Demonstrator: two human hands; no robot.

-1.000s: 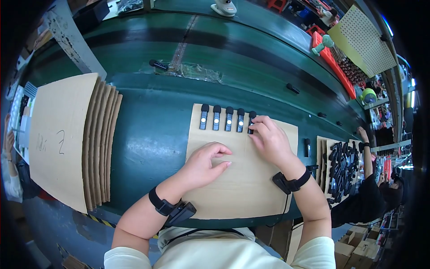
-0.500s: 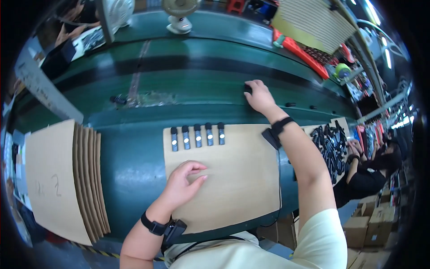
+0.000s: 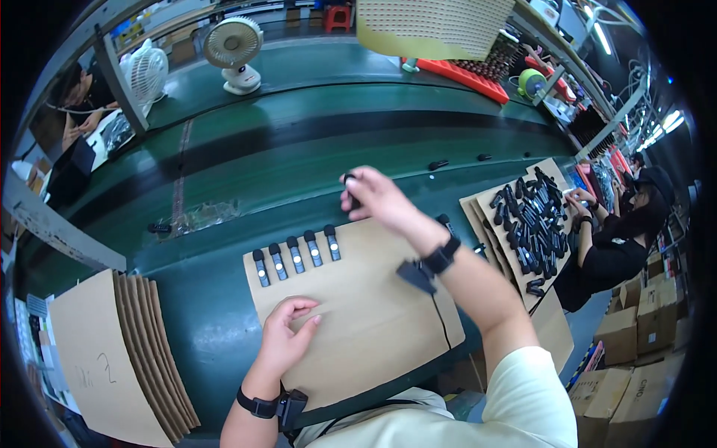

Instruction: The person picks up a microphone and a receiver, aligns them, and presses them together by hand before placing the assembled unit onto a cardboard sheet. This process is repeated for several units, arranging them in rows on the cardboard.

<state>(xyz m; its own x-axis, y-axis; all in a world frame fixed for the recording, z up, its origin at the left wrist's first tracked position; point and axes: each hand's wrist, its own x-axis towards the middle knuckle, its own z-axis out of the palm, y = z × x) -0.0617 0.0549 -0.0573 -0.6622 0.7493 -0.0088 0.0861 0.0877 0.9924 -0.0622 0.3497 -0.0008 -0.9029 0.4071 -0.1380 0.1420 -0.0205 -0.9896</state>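
Five-odd small black microphones with round dark tops and a pale dot, several in all (image 3: 296, 254), stand in a row along the far left edge of a brown cardboard sheet (image 3: 358, 336). My right hand (image 3: 377, 200) is raised beyond the sheet's far edge, its fingers closed on a small black microphone (image 3: 353, 196) that is mostly hidden. Over the left part of the sheet rests my left hand (image 3: 287, 336), fingers curled but apart from the thumb, with nothing in it. Black straps with small black boxes circle both wrists.
A stack of cardboard sheets (image 3: 89, 358) stands at the left. On the right, more cardboard bears a heap of black microphones (image 3: 534, 220), beside a person in black (image 3: 616, 246). A few black pieces (image 3: 438, 165) lie on the green conveyor (image 3: 299, 149). A fan (image 3: 234, 52) stands beyond.
My right hand has come back from the conveyor toward the row, bringing the small black microphone. My left hand stays over the sheet. The view has turned to the right.
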